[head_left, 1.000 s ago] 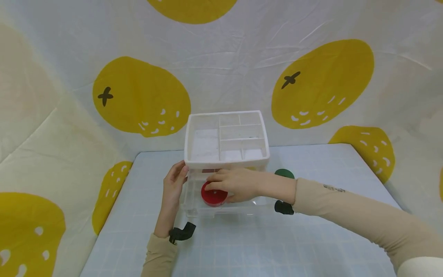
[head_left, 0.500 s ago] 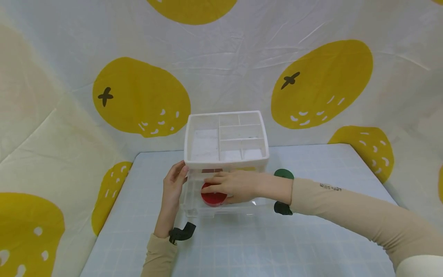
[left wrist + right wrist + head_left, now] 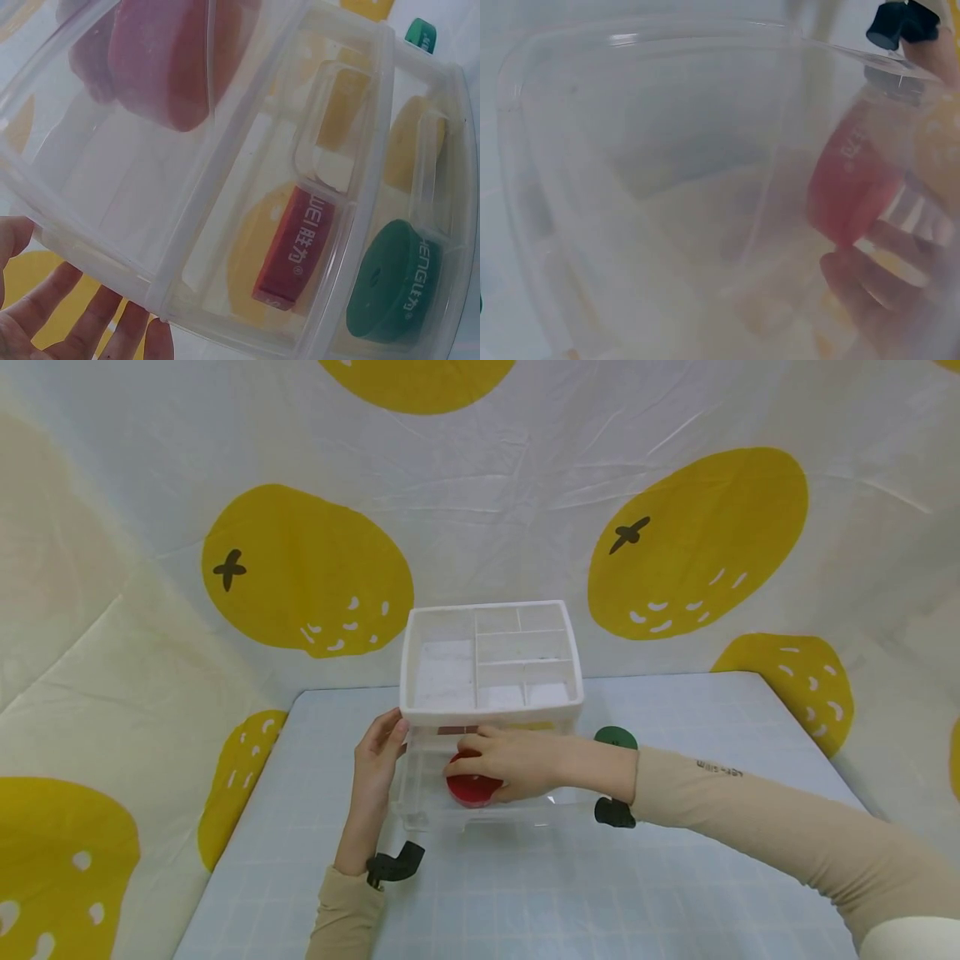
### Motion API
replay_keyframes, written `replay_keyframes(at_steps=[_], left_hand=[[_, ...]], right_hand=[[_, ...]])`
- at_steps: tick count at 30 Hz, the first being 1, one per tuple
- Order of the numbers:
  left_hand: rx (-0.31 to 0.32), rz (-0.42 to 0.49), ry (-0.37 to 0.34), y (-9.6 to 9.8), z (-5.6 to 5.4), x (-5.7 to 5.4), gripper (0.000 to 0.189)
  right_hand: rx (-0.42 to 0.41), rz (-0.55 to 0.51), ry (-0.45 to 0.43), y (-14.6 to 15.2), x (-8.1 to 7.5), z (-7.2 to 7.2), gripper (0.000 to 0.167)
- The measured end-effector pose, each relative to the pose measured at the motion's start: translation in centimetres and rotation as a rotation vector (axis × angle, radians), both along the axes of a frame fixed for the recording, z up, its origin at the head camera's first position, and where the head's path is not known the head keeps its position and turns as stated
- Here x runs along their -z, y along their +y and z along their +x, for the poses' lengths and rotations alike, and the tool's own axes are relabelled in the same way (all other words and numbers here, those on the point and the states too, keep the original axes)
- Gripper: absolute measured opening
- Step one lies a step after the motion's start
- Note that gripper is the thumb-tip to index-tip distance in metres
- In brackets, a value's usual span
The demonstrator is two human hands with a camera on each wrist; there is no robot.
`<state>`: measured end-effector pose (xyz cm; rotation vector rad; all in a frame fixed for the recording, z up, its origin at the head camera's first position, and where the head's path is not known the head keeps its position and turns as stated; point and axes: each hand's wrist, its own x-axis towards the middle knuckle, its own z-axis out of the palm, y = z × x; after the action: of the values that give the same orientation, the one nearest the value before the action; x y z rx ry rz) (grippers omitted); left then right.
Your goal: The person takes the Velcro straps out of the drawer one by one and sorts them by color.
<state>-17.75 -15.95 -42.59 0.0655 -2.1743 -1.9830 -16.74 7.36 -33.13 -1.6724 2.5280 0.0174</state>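
A white-topped, clear plastic drawer box stands on the table, its top divided into compartments. From its front projects a clear drawer. Inside it, my right hand grips a red round disc from above, thumb and fingers bent about its edge. The right wrist view has the same red disc through the cloudy drawer wall, fingertips at its lower edge. My left hand rests along the box's left side; in the left wrist view its extended fingers touch the clear side.
Lower drawers hold a red disc with white lettering, a green disc and yellow pieces. On the table right of the box is another green disc, partly behind the right forearm. A fruit-patterned cloth hangs behind.
The red disc and my right hand have shifted slightly right within the drawer, and the fingers have drawn in from lying spread over it. My left hand and the box have stayed put.
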Motion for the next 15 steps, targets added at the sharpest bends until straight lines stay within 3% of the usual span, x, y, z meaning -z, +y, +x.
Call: replay_keyframes(at_steps=[6, 15], left_hand=[[-0.005, -0.014, -0.010, 0.0, 0.0, -0.1, 0.041], [0.000, -0.009, -0.018, 0.1, 0.1, -0.2, 0.043]], right_hand=[[0.034, -0.012, -0.032, 0.3, -0.1, -0.1, 0.052], [0.104, -0.033, -0.010, 1.2, -0.7, 0.2, 0.053]])
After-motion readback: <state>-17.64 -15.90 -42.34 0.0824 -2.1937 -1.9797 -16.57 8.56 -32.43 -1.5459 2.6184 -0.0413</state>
